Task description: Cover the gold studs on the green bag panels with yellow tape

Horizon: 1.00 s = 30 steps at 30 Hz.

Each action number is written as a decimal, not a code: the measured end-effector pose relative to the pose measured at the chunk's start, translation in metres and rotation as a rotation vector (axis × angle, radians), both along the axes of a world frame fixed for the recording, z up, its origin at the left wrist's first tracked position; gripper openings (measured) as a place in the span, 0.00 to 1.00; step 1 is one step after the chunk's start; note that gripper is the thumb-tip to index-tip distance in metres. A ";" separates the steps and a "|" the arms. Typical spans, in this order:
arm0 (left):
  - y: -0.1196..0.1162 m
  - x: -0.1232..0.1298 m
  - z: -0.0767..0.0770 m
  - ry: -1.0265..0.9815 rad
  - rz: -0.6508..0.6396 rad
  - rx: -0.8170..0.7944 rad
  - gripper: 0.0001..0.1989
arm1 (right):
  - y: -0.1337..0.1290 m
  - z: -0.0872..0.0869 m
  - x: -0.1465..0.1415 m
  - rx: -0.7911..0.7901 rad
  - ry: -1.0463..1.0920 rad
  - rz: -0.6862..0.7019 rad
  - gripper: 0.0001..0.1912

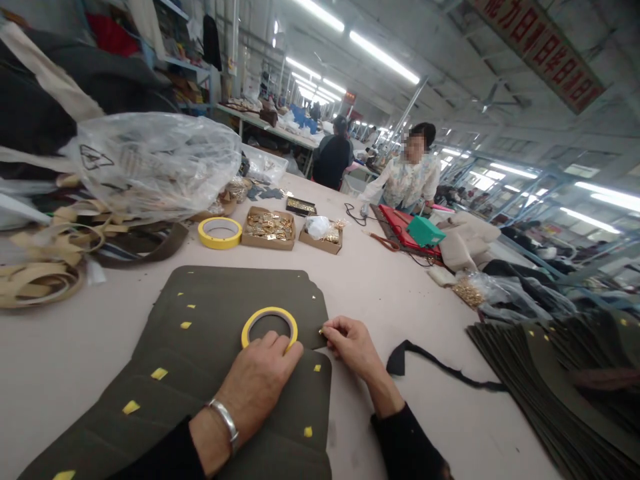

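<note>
My left hand [260,375] grips the near side of a yellow roll of tape [293,325] over a dark olive fabric panel [220,300]. A silver bangle is on that wrist. At the panel's right edge, my right hand [356,345] pinches a small gold metal piece [321,331] between thumb and fingertips. Its exact shape is too small to make out. Little yellow tape pieces [159,374] dot the panel, and a small shiny spot [313,297] shows near its upper right corner.
Beyond the panel sit another yellow tape roll [220,233], a box of gold hardware [270,227] and a smaller box [323,237]. A black strip [450,367] and stacked olive panels [560,387] lie right. A co-worker [413,170] stands across the table [365,293].
</note>
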<state>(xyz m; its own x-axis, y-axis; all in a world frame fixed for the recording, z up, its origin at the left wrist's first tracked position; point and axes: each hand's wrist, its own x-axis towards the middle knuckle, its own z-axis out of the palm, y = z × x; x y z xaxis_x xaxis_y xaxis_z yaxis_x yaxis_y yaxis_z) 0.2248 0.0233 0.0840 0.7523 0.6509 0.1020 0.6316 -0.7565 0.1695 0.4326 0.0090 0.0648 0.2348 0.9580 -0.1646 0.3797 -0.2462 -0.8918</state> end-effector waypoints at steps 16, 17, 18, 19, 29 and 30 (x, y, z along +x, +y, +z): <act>0.002 0.001 0.000 -0.004 0.026 -0.060 0.10 | 0.006 -0.002 -0.002 -0.015 -0.149 0.045 0.09; 0.002 0.001 0.000 -0.007 0.026 -0.063 0.10 | 0.006 0.000 -0.004 -0.008 -0.227 0.053 0.08; 0.002 0.001 0.000 -0.011 0.025 -0.065 0.09 | 0.007 0.002 -0.005 0.002 -0.306 0.061 0.08; 0.002 0.001 -0.001 -0.015 0.024 -0.064 0.09 | 0.007 0.005 -0.006 0.013 -0.379 0.074 0.08; 0.002 -0.001 -0.002 -0.031 0.026 -0.061 0.10 | -0.006 0.009 0.012 0.236 -0.661 0.142 0.11; 0.004 -0.001 -0.003 -0.042 0.025 -0.061 0.10 | -0.008 0.009 0.014 0.318 -0.667 0.195 0.07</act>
